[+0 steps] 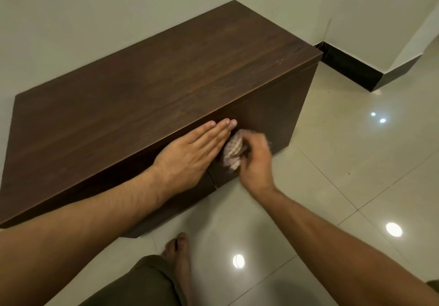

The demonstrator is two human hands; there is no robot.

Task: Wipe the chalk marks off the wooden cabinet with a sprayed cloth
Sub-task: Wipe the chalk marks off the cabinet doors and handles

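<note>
Nearest the lens: olive-clad knee (147,282) and bare foot (178,255) on glossy tile floor (356,187), ceiling lights mirrored in it.

Wooden cabinet (166,80): low, dark brown, set against pale wall (95,8), dark skirting (351,68) to its far side. Top panel clear of objects; no distinct chalk marks legible on it (a few faint pale specks toward the far end, nature uncertain).

Left hand (190,151): flat, fingers straight and together, palm down across front top edge, fingertips reaching over onto the front face. Holding nothing; judged to be bracing the cabinet.

Right hand (254,160): closed around bunched pale cloth (234,150), pressed to front face just below the top edge. Motion-blurred, consistent with active rubbing. Cloth touching or just beside left fingertips.

Step in hand, by judgement: wiping of front panel, near seam (212,179) between the two doors. Surface under cloth hidden; remaining chalk there cannot be confirmed. Spray bottle not in view; dampness of cloth not determinable.

Next move, by judgement: lift cloth to check the patch, then firm strokes outward along the panel, left hand shifted aside to clear the path. Refold to a clean face if chalk smears.
</note>
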